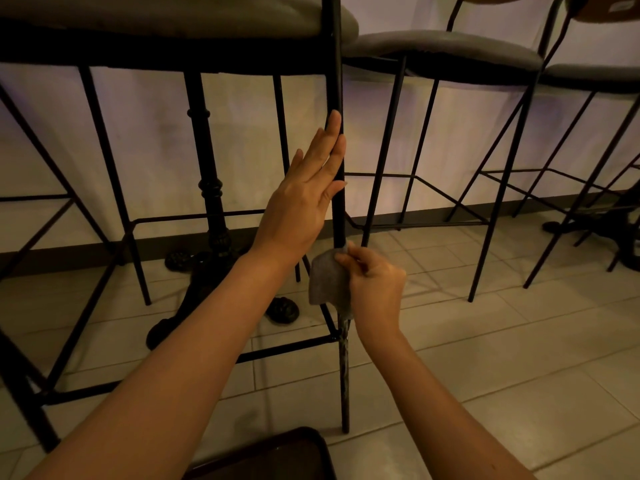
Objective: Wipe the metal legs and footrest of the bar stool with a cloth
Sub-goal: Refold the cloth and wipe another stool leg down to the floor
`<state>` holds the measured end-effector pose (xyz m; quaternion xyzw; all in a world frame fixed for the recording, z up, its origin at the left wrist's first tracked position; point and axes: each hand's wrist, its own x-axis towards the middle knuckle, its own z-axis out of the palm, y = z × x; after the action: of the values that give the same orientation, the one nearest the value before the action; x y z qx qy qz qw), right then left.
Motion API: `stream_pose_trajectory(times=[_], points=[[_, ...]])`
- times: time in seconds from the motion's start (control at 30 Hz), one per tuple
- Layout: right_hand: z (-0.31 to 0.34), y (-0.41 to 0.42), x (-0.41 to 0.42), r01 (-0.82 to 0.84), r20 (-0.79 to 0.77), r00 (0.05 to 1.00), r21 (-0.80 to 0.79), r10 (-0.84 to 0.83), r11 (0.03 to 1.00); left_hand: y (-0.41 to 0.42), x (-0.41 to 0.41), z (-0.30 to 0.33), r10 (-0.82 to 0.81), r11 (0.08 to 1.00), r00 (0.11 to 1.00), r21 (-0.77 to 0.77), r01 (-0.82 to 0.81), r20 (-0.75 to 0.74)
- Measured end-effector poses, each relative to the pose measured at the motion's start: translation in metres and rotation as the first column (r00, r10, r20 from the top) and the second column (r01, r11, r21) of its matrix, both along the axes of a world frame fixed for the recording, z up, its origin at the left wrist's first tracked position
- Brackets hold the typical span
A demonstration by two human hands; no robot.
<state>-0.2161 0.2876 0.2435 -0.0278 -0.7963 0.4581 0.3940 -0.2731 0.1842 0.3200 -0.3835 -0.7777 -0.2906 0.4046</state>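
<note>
**Wiping the near leg of the stool**

Pale floor tiles (pixel 485 341) and a lit wall sit behind a row of dark stools. Everything here is placed from the near front leg (pixel 337 81) of the bar stool: a thin black metal rod, upright, running from the seat (pixel 173 12) down to the floor. My right hand (pixel 375 289) grips the grey cloth (pixel 325 278), pinched around that leg just above the footrest bar (pixel 284 348), which joins the leg lower down. My left hand (pixel 304 199) is above the cloth, fingers (pixel 332 133) straight and flat against the leg, steadying it. I judge the leg stiff and smooth, the stool light enough to rock, so bracing helps. The cloth is soft and wraps easily; best held snug around the rod. Left of the leg stands an ornate table pedestal (pixel 211 188).
</note>
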Motion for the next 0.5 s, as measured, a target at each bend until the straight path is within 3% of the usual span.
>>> stream_pose_trajectory(times=[0.17,0.5], points=[[-0.001,0.002,0.001,0.009,0.041,0.999,0.021,-0.009,1.000,0.002,0.000,-0.001,0.006,1.000,1.000,0.002,-0.006,0.021],[0.004,-0.002,-0.004,0.055,-0.093,0.994,0.042,-0.051,0.998,0.003,0.006,-0.009,-0.032,0.999,0.998,-0.040,0.034,0.055]])
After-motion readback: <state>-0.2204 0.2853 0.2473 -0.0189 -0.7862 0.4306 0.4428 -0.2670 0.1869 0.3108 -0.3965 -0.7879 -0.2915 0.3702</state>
